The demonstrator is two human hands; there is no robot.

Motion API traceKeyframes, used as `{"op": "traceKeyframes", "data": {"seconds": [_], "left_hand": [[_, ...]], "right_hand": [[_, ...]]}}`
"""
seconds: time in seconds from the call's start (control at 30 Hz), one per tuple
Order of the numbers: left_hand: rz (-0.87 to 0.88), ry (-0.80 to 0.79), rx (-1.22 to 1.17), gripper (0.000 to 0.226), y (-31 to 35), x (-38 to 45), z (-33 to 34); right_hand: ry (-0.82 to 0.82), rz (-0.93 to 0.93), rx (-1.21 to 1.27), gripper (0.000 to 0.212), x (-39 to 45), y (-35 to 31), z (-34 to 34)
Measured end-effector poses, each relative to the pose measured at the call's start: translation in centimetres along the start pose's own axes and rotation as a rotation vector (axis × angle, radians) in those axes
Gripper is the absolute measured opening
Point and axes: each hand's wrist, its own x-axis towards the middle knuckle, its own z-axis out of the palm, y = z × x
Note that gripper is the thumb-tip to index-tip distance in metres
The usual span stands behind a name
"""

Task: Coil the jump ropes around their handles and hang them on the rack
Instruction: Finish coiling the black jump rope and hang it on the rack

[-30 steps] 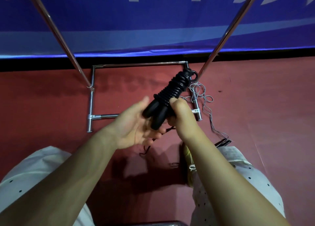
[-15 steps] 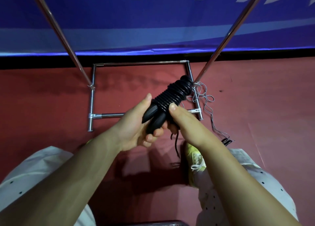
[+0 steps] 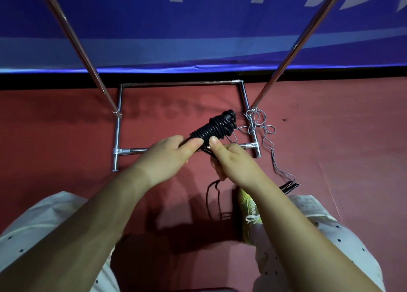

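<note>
A chrome rack (image 3: 119,135) is standing on the red floor (image 3: 55,137), its base forming a rectangle of tubes, with two slanted poles rising out of the top corners of the view. Behind it a blue banner (image 3: 198,27) is hanging along the wall.

The left hand (image 3: 169,157) is reaching in over the rack's near crossbar and gripping the lower end of the black rope (image 3: 217,126), its thumb lying straight along the top and its fingers curling underneath; how tightly those fingers are closing cannot be told, since the back of the hand is hiding them. The rope is being held in the air above the rack base, wound in tight turns around its paired handles and pointing up and to the right, its far end nearing the right pole's foot.

The right hand (image 3: 233,162) is touching the left at the thumbs and pinching the coil's near end, thumb pressing on top, fingers curling below. A loose black tail (image 3: 214,195) is dangling beneath this hand toward the floor.

Further right, a grey rope (image 3: 259,124) is lying in loose loops at the right pole's foot, trailing to dark handles (image 3: 290,185) on the floor. A yellow shoe (image 3: 250,208) is showing beneath the right forearm.
</note>
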Motion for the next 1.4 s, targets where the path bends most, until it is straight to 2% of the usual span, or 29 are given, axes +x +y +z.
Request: {"op": "traceKeyframes", "data": {"seconds": [0.13,0.27,0.5,0.57,0.63,0.73,0.8,0.9,0.97,1.07,1.17,1.33,1.4], "left_hand": [[-0.036,-0.005,0.061,0.058,-0.2,0.3,0.1],[0.035,0.034,0.023,0.033,0.0,0.0,0.6],[0.157,0.095,0.024,0.034,-0.3,0.0,1.4],[0.085,0.059,-0.156,0.036,0.0,0.0,1.4],[-0.099,-0.042,-0.496,0.035,0.2,0.0,0.8],[-0.296,-0.402,-0.742,0.064,0.5,-0.4,-0.6],[-0.356,-0.622,-0.906,0.076,0.7,-1.1,-0.5],[-0.332,-0.751,-1.091,0.078,1.0,-1.8,0.2],[-0.309,-0.730,-1.074,0.074,0.9,-1.6,0.3],[-0.258,-0.547,-0.820,0.075,0.8,-1.1,0.5],[-0.191,-0.378,-0.674,0.073,1.0,-1.3,0.8],[-0.154,-0.217,-0.469,0.058,1.0,-1.3,1.3],[-0.153,-0.187,-0.410,0.051,0.8,-1.1,1.5]], "right_hand": [[-0.052,0.078,0.149,0.062,-0.1,0.0,-0.1],[-0.073,0.124,0.178,0.055,-0.1,0.0,0.5],[-0.019,0.141,0.144,0.053,-0.4,-0.2,0.9],[0.011,0.136,0.144,0.050,-0.3,-0.2,0.6],[0.039,0.096,0.103,0.052,-0.1,-0.1,0.4],[0.061,-0.067,0.039,0.053,-0.1,0.3,0.4],[0.057,-0.195,0.045,0.046,-0.4,0.5,0.4],[0.045,-0.299,0.030,0.040,-0.5,0.7,-0.1],[0.005,-0.250,0.009,0.038,-0.4,0.9,-0.5],[-0.073,-0.112,0.016,0.043,-0.3,0.5,-0.8],[-0.135,0.013,0.060,0.053,-0.5,-0.2,-1.4],[-0.095,0.067,-0.089,0.069,-0.6,-0.6,-1.2],[-0.081,0.107,-0.043,0.068,-0.4,-0.4,-0.6]]}}
